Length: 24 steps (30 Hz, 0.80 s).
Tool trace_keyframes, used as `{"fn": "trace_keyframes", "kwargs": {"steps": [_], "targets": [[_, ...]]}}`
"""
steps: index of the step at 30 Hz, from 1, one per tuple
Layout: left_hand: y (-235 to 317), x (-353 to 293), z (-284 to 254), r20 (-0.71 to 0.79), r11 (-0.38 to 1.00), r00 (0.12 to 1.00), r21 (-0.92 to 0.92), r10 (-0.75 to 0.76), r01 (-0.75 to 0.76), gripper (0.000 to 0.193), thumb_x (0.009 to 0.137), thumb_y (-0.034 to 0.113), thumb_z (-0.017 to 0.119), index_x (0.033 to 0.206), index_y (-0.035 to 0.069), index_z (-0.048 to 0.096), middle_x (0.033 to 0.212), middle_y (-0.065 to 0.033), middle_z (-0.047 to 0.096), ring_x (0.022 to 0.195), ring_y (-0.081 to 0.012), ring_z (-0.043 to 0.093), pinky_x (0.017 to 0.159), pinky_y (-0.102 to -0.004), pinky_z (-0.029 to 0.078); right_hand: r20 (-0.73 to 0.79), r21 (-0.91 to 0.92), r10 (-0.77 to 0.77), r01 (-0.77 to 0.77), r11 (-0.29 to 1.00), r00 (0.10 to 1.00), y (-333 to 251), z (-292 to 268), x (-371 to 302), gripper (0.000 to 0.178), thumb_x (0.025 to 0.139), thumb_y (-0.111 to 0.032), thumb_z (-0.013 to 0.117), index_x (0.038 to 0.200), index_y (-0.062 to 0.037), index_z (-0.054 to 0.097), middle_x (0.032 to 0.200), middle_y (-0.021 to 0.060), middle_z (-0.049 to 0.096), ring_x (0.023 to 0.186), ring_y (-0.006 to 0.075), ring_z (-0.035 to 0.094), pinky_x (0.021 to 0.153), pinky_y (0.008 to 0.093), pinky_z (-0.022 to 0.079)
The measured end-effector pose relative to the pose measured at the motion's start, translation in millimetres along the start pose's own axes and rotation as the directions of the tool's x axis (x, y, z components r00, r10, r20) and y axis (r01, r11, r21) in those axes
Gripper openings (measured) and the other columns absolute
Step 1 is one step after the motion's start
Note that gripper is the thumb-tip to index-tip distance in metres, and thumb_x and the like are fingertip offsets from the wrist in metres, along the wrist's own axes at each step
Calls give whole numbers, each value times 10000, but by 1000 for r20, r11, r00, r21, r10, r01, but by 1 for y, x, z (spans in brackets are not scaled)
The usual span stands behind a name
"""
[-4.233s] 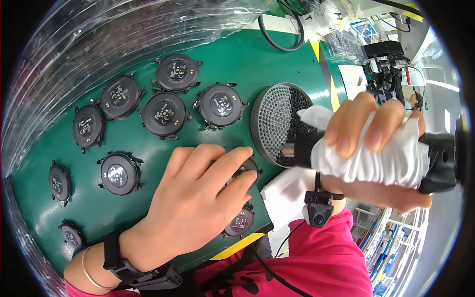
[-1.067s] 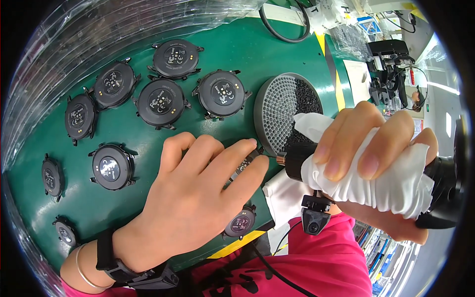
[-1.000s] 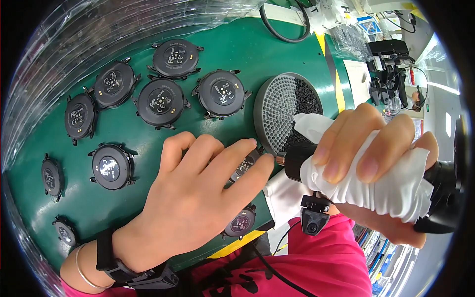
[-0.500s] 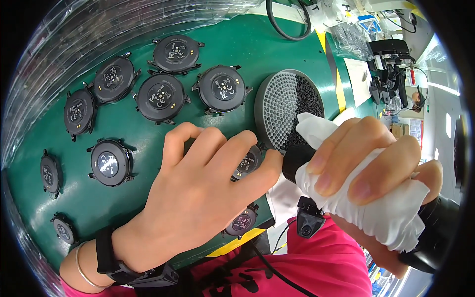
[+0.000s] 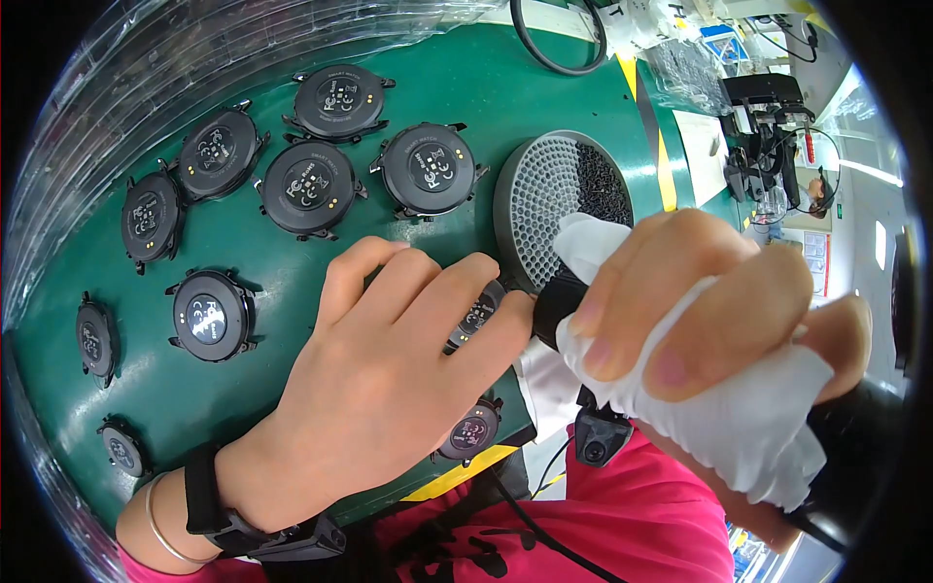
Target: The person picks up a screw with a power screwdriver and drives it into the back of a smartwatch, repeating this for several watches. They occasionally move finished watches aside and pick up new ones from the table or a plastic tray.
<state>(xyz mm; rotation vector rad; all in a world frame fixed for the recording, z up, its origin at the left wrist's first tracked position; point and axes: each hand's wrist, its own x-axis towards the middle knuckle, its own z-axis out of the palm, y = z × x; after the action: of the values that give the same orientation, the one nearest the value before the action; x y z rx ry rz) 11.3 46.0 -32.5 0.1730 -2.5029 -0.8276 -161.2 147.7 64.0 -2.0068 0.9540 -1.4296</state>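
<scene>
My left hand [image 5: 374,355] lies over a black round watch case [image 5: 478,316], its fingers bent around the rim and pressing it to the green table. Most of that case is hidden. My right hand [image 5: 709,311] grips an electric screwdriver [image 5: 719,442] wrapped in white cloth, with a black nose [image 5: 556,303] pointing at the left thumb and the case. The tool's tip cannot be seen. Just beyond, a round grey dish [image 5: 539,199] with a dimpled floor holds small black screws [image 5: 603,185], heaped on its right side.
Several watch cases lie back up around my left hand, such as one at the far middle [image 5: 428,170] and one by the near edge [image 5: 471,432]. Clear plastic sheeting [image 5: 243,49] borders the far left. A black cable loop [image 5: 559,63] and a small camera [image 5: 598,437] also show.
My right hand and the screwdriver have shifted left, closer to my left thumb. The left hand stays on the watch case. The whole view has moved slightly.
</scene>
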Motion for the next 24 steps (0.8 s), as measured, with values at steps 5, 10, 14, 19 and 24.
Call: {"fn": "trace_keyframes", "kwargs": {"steps": [5, 10, 14, 19, 24], "targets": [[-2, -2, -1, 21, 1000, 1000, -22, 9, -9, 425, 647, 92, 814, 1036, 58, 648, 1252, -84, 635, 931, -267, 596, 945, -480, 412, -13, -1, -21, 21, 1000, 1000, 15, -16, 1, 845, 847, -669, 690, 1269, 27, 461, 1026, 142, 581, 703, 256, 604, 567, 351, 544], [-1, -3, -2, 17, 1000, 1000, -22, 18, -17, 419, 640, 102, 832, 1020, 51, 663, 1254, -94, 641, 927, -271, 597, 954, -489, 417, -32, -1, -46, 46, 999, 998, 25, -10, -3, 856, 847, -686, 675, 1274, 25, 465, 1030, 143, 579, 704, 257, 602, 571, 350, 540], [-2, -5, -2, 6, 999, 1000, -49, 20, -20, 397, 644, 101, 829, 1006, 46, 676, 1237, -98, 647, 924, -276, 598, 946, -487, 420, -46, 2, -55, 55, 998, 997, 20, -13, -8, 865, 846, -700, 664, 1279, 23, 468, 1033, 143, 578, 705, 257, 600, 574, 349, 538], [-2, -3, -1, -1, 999, 1000, -43, 22, -22, 365, 647, 101, 828, 979, 47, 686, 1229, -100, 649, 915, -277, 596, 938, -487, 422, -66, 6, -60, 61, 998, 996, 21, -27, -13, 877, 845, -717, 650, 1285, 20, 471, 1036, 144, 576, 706, 257, 598, 578, 348, 535], [-3, -4, -6, 5, 1000, 1000, -23, 10, -9, 349, 646, 113, 833, 961, 58, 692, 1188, -98, 652, 900, -276, 589, 936, -489, 419, -86, 31, -71, 74, 997, 994, 0, -25, -29, 889, 845, -735, 636, 1290, 18, 474, 1039, 145, 575, 707, 258, 595, 582, 347, 531]]}}
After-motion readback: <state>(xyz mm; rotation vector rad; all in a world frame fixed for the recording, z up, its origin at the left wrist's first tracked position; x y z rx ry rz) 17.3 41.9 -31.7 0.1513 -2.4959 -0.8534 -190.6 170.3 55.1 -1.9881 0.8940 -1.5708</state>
